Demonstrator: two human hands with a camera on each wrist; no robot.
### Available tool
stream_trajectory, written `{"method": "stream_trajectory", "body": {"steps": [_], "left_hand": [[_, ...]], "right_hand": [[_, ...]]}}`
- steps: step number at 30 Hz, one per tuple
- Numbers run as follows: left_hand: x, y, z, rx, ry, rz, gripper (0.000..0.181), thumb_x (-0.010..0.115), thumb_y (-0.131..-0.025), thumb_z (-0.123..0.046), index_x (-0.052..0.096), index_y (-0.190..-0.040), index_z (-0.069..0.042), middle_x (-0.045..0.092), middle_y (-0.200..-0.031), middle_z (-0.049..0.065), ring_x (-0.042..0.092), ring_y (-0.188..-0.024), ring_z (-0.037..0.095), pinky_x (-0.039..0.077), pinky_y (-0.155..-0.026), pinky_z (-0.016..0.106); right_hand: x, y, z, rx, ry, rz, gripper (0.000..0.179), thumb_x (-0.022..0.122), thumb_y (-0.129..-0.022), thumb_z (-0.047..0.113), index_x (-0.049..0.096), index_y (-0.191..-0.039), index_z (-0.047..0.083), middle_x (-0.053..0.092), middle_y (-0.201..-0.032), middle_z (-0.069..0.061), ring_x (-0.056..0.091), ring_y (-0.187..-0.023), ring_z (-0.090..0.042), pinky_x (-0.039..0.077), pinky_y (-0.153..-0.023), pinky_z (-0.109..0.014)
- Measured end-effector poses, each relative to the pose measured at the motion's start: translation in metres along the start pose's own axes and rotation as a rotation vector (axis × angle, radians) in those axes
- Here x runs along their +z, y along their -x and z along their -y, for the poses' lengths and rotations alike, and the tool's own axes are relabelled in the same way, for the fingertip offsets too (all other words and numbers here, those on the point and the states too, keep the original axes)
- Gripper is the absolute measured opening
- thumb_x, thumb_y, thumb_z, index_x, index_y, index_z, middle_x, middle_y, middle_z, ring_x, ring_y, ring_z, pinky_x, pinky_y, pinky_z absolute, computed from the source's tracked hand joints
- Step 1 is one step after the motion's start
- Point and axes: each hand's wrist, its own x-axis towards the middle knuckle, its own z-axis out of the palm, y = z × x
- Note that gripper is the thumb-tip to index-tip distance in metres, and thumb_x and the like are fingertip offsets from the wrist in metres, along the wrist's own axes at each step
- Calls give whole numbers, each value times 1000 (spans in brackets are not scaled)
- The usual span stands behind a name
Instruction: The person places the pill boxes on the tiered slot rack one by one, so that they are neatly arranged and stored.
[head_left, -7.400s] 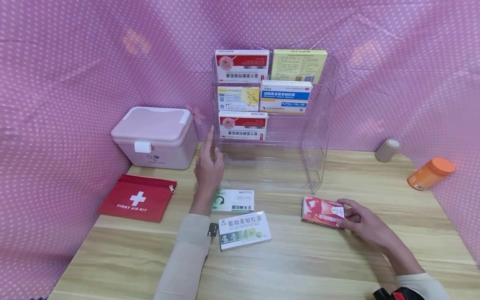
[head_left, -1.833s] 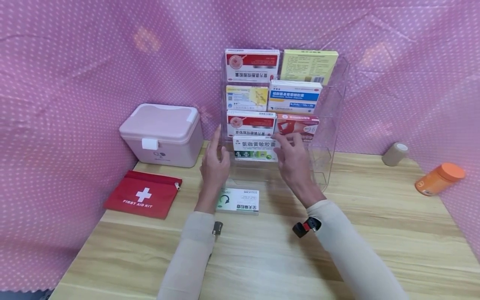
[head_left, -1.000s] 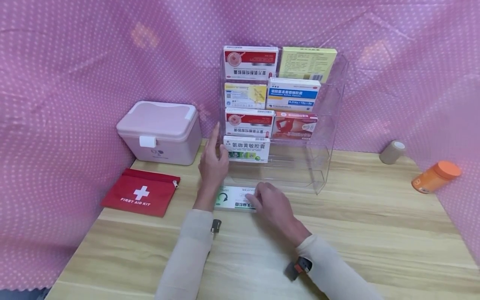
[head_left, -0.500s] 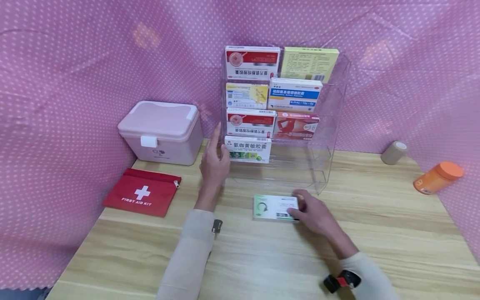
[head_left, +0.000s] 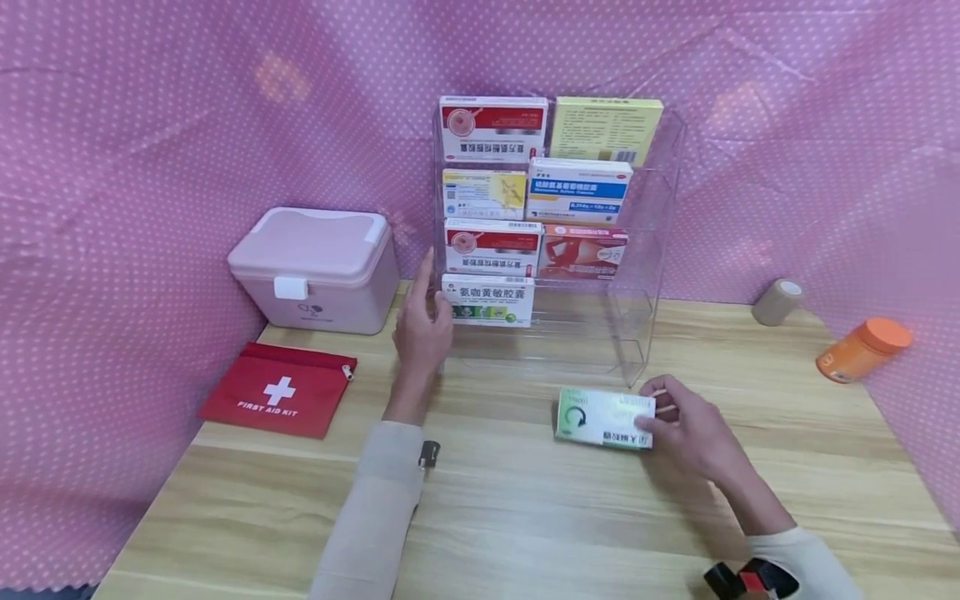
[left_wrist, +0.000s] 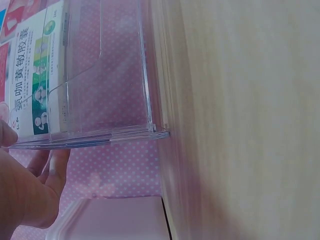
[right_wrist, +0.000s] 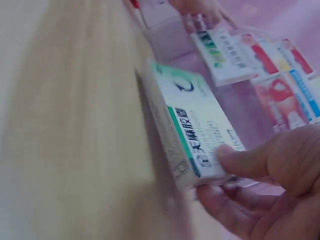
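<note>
My right hand (head_left: 693, 433) pinches one end of a white-and-green medicine box (head_left: 606, 418), thumb on its printed face and fingers beneath. In the right wrist view the box (right_wrist: 192, 120) is tilted, just over the table. My left hand (head_left: 423, 333) holds the left side wall of a clear acrylic display rack (head_left: 577, 350); in the left wrist view the thumb lies on one side of the wall and the fingers (left_wrist: 57, 167) on the other. Several medicine boxes stand in the rack's tiers. Lowest of them is a white box with a green band (head_left: 487, 302), beside my left thumb.
A pink lidded medicine case (head_left: 322, 279) and a red first aid pouch (head_left: 277, 390) sit left on the wooden table (head_left: 510, 508). To the right are a beige roll (head_left: 777, 302) and an orange bottle (head_left: 864, 350). A pink dotted curtain (head_left: 225, 108) hangs behind.
A red box and the white green-banded box have gone into the rack. My right hand has picked up the white-and-green box, moving it rightward and tilting it. My left hand stays at the rack.
</note>
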Motion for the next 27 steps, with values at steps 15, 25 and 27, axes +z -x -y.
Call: {"method": "stream_trajectory", "body": {"steps": [15, 25, 27], "left_hand": [[0, 0, 0, -10, 1, -3, 70, 51, -106, -24, 28, -167, -51, 53, -165, 2, 59, -144, 33, 53, -107, 60], [-1, 0, 0, -12, 4, -1, 70, 50, -106, -24, 28, -167, -50, 56, -163, 4, 60, -143, 34, 53, -107, 62], [-1, 0, 0, -12, 7, 3, 70, 50, -106, -24, 28, -167, -51, 55, -163, 5, 60, -144, 34, 52, -108, 62]], "right_hand": [[-33, -85, 62, -470, 260, -634, 31, 75, -92, -10, 65, -121, -8, 73, -108, -27, 75, -95, -45, 63, -80, -53], [-22, -100, 62, -403, 331, -613, 29, 71, -95, -7, 68, -123, -2, 69, -118, -27, 72, -102, -49, 62, -84, -62], [-16, -102, 59, -379, 324, -588, 29, 71, -95, -7, 67, -123, -1, 66, -117, -27, 71, -100, -49, 62, -83, -62]]}}
